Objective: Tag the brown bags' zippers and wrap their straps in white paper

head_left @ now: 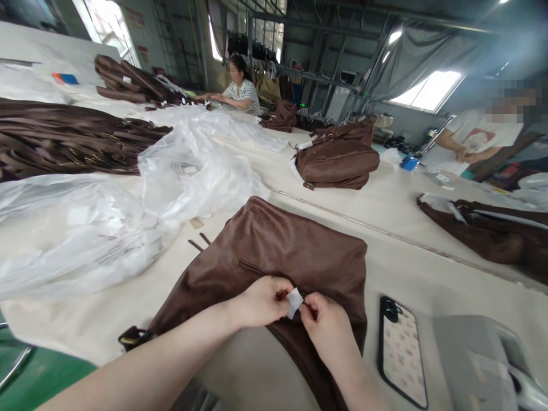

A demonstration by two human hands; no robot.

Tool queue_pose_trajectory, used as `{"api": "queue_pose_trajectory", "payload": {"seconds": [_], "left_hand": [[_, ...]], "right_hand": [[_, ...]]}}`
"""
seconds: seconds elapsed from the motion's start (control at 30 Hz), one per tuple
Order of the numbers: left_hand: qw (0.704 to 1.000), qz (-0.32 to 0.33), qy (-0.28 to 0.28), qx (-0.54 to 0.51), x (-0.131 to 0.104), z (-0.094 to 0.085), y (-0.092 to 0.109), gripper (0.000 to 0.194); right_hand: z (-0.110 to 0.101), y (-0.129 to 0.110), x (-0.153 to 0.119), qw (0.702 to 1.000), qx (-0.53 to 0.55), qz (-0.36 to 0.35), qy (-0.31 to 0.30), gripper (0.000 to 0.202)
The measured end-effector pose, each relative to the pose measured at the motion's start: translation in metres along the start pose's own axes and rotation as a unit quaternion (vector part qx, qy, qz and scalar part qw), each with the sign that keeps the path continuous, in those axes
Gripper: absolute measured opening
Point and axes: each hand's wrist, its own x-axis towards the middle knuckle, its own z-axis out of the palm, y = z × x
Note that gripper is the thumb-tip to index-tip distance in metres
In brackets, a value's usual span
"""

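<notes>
A brown leather bag (299,240) lies flat on the table in front of me, with a zipper (252,268) across its upper face. Over the bag, my left hand (265,299) is closed, thumb and fingertips pinching a small white slip (294,302). Close beside it, my right hand (327,322) is also closed, its fingertips at the slip's right edge. A small metal bit that looks like the zipper pull (303,296) shows at those right fingertips. Part of the bag is hidden beneath my forearms. A dark strap end with a buckle (133,338) sticks out at the bag's lower left.
Right of the bag lie a phone (405,354) in a patterned case and a grey tape dispenser (479,359). Clear plastic wrapping (188,171) and piled brown straps (72,140) cover the left. Beyond are another brown bag (338,157) and two people at the table.
</notes>
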Motion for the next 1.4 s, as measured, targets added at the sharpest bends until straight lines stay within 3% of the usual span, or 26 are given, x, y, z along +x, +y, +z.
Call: {"api": "queue_pose_trajectory", "payload": {"seconds": [0.17, 0.4, 0.67, 0.83, 1.0, 1.23, 1.4], "left_hand": [[0.994, -0.017, 0.030, 0.102, -0.003, 0.000, 0.005, 0.014], [0.965, -0.013, 0.104, 0.239, -0.007, 0.012, 0.009, 0.013], [0.975, 0.057, 0.074, 0.199, -0.012, 0.013, 0.009, 0.027], [0.965, 0.017, 0.130, 0.226, -0.010, 0.017, 0.006, 0.017], [0.956, 0.002, 0.144, 0.258, -0.007, 0.022, 0.004, 0.013], [0.977, 0.034, 0.122, 0.173, -0.003, 0.022, 0.005, 0.018], [0.972, 0.034, 0.133, 0.189, -0.002, 0.021, 0.008, 0.026]], "right_hand": [[-0.004, 0.000, 0.003, 0.988, 0.131, 0.069, -0.045, 0.020], [-0.006, -0.004, -0.003, 0.976, 0.180, 0.101, -0.073, 0.019], [-0.005, -0.002, -0.002, 0.972, 0.197, 0.108, -0.072, 0.020], [-0.007, -0.003, -0.001, 0.959, 0.238, 0.123, -0.091, 0.022], [-0.009, -0.008, 0.000, 0.943, 0.262, 0.151, -0.137, 0.018], [-0.007, -0.010, -0.003, 0.970, 0.190, 0.111, -0.106, 0.016], [-0.005, -0.010, -0.004, 0.985, 0.146, 0.059, -0.068, 0.012]]}}
